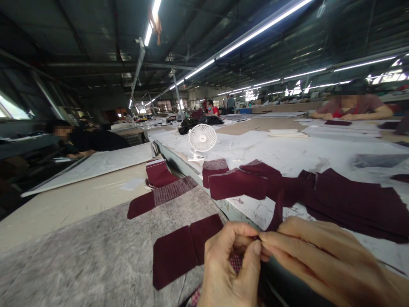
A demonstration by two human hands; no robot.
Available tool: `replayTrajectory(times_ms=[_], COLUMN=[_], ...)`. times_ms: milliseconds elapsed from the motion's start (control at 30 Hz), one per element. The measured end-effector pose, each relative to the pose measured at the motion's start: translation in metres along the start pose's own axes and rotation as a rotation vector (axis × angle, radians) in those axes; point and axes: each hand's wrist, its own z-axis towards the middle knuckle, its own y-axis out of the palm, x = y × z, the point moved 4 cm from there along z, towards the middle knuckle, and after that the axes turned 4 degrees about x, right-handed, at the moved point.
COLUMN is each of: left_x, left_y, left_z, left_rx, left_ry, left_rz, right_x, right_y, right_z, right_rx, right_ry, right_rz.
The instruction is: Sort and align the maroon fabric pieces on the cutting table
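Observation:
My left hand and my right hand meet at the lower right, thumbs and fingers pinched together. A small dark bit of cloth shows between the fingertips. From there a narrow, curved maroon fabric piece rises behind my right fingers; its lower part is hidden. Left of my left hand, two maroon panels lie side by side on the grey mottled surface. Beyond my hands, a stack of maroon panels and several looser maroon pieces lie on the white table.
A gap with a raised edge runs between the two tables. Farther left are a maroon piece with a grey patterned end and a folded one. A white clip fan stands behind. Co-workers lean over tables at left and right.

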Motion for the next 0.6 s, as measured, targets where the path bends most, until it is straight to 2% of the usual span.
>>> replayTrajectory(times_ms=[167,300,433,533,600], left_x=[-0.003,0.0,0.003,-0.001,-0.006], left_y=[0.0,0.0,0.004,0.008,0.009], left_z=[-0.001,0.0,0.004,0.008,0.01], left_rx=[0.021,-0.003,-0.164,-0.294,-0.334], left_ry=[0.023,-0.001,-0.106,-0.19,-0.215], left_rz=[0.013,-0.041,-0.283,-0.467,-0.52], right_x=[0.002,0.002,0.009,0.015,0.019], right_y=[0.003,0.001,0.003,0.009,0.012], right_z=[-0.004,0.001,0.006,0.009,0.009], right_rx=[0.025,0.045,0.077,0.021,-0.009], right_ry=[-0.028,0.038,0.195,0.32,0.383], right_rz=[0.064,0.111,0.303,0.475,0.533])
